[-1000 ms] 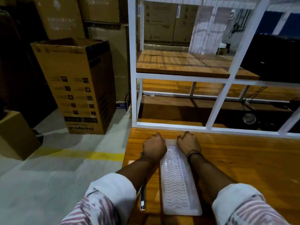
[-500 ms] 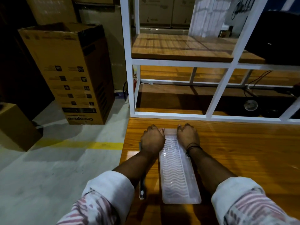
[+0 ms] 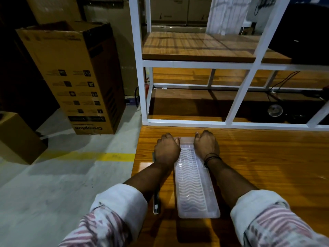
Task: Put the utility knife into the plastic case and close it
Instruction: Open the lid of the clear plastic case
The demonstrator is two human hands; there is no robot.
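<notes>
A long translucent plastic case [image 3: 195, 182] with a wavy ribbed lid lies lengthwise on the wooden table [image 3: 267, 166]. Its lid looks down and flat. My left hand [image 3: 166, 150] and my right hand [image 3: 206, 146] curl over the case's far end, one on each side, with fingers hooked at its far corners. A thin dark utility knife [image 3: 156, 202] lies on the table left of the case, mostly hidden under my left forearm; only its near end shows.
A white metal shelf frame [image 3: 144, 93] with wooden boards stands just beyond the table's far edge. A tall cardboard box [image 3: 74, 77] stands on the concrete floor to the left, a smaller box [image 3: 16, 136] nearer. The table's left edge runs beside my left arm.
The view has tilted slightly downward. Both hands stay at the far end of the case, and the case and the knife have not visibly moved.
</notes>
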